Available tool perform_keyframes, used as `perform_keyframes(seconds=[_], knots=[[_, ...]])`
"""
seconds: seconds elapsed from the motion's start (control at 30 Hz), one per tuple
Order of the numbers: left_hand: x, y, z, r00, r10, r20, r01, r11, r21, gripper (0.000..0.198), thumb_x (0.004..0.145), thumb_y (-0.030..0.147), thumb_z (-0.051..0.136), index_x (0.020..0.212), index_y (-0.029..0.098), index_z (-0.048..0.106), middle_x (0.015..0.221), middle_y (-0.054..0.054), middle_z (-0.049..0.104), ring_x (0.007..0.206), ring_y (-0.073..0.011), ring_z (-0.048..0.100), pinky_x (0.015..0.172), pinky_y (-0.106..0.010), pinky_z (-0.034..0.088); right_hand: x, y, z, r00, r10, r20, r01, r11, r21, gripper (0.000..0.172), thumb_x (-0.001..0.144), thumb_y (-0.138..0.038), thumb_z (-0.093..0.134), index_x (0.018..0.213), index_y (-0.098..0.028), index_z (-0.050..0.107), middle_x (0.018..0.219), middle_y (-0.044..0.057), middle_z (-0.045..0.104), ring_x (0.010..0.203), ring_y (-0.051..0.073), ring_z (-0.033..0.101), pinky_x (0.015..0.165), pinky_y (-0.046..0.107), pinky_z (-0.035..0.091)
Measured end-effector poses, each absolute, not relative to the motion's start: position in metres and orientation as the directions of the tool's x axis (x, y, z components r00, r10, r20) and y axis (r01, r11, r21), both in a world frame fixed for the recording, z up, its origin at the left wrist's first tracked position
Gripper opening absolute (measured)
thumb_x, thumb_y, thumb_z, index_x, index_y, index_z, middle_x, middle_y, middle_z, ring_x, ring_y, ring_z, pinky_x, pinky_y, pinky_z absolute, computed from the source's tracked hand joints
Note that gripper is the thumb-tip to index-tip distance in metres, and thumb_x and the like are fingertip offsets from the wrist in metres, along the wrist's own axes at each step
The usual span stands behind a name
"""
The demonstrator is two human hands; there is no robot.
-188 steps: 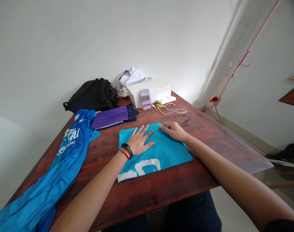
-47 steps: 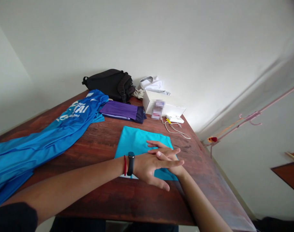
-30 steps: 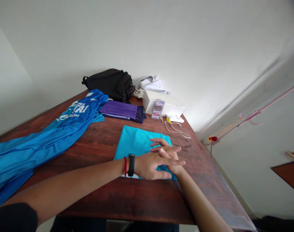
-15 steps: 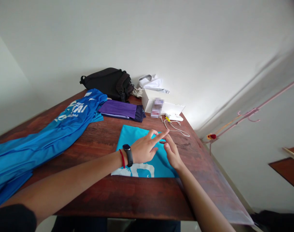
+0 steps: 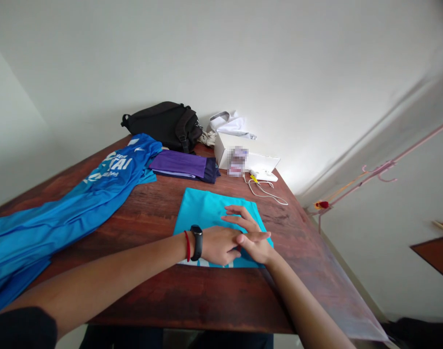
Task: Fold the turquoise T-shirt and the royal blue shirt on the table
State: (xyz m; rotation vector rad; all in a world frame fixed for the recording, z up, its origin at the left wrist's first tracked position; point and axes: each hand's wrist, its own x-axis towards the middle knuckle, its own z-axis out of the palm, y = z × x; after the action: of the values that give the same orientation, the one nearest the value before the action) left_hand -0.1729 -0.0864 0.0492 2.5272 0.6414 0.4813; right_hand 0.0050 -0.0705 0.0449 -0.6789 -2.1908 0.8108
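Observation:
A folded turquoise garment (image 5: 203, 206) with white print along its near edge lies flat on the wooden table (image 5: 163, 291). Over its near right part, my left hand (image 5: 221, 245), with a dark smartwatch and red cord at the wrist, reaches across and meets my right hand (image 5: 257, 242). The two hands overlap; my right thumb crosses my left fingers. My right fingers stretch out leftward above the cloth, apart. One left finger points to the right, while others are partly hidden. Neither hand grips anything visible. Whether the palms press on the cloth cannot be seen.
To the left sprawls a blue jersey (image 5: 108, 184) with white lettering. Behind are folded purple clothes (image 5: 181, 165), a black backpack (image 5: 163, 123), a white box (image 5: 223, 150) and a white cable (image 5: 268, 194). A pink rack (image 5: 381, 169) stands beyond the table's right edge.
Both hands have come nearer to me over the turquoise garment and now overlap more, fingers crossing. The far part of the cloth is more exposed, the white print more covered.

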Motion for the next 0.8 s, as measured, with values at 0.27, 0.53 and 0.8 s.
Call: perform_keyframes(seconds=[0.27,0.53,0.8], knots=[[-0.169,-0.085,0.054,0.806,0.484,0.342,0.2,-0.765,0.611,0.065,0.094,0.016,0.058,0.154,0.03,0.037,0.156,-0.008,0.043,0.144,-0.0271,0.039,0.118,-0.045,0.034,0.004,-0.071,0.042,-0.56,0.688,0.462,0.177,0.644,-0.744,0.041,0.096,-0.058,0.052,0.113,-0.03,0.076,0.137,0.008,0.055,0.123,0.03,0.053,0.099,0.049,0.05],[-0.163,-0.085,0.058,0.822,0.466,0.329,-0.002,-0.575,0.818,0.055,0.092,0.013,0.059,0.144,0.03,0.051,0.145,-0.004,0.055,0.136,-0.0237,0.048,0.116,-0.042,0.038,0.005,-0.073,0.047,-0.525,0.679,0.513,0.223,0.692,-0.687,0.042,0.099,-0.055,0.046,0.106,-0.029,0.077,0.13,0.008,0.058,0.118,0.03,0.057,0.096,0.048,0.052],[-0.17,-0.083,0.066,0.871,0.473,0.133,0.073,-0.392,0.917,0.057,0.089,0.03,0.065,0.144,0.027,0.049,0.113,-0.005,0.069,0.088,-0.0193,0.068,0.077,-0.032,0.059,0.007,-0.069,0.047,-0.54,0.653,0.531,0.228,0.721,-0.654,0.041,0.099,-0.054,0.046,0.105,-0.027,0.077,0.126,0.009,0.058,0.117,0.03,0.057,0.098,0.049,0.051]])
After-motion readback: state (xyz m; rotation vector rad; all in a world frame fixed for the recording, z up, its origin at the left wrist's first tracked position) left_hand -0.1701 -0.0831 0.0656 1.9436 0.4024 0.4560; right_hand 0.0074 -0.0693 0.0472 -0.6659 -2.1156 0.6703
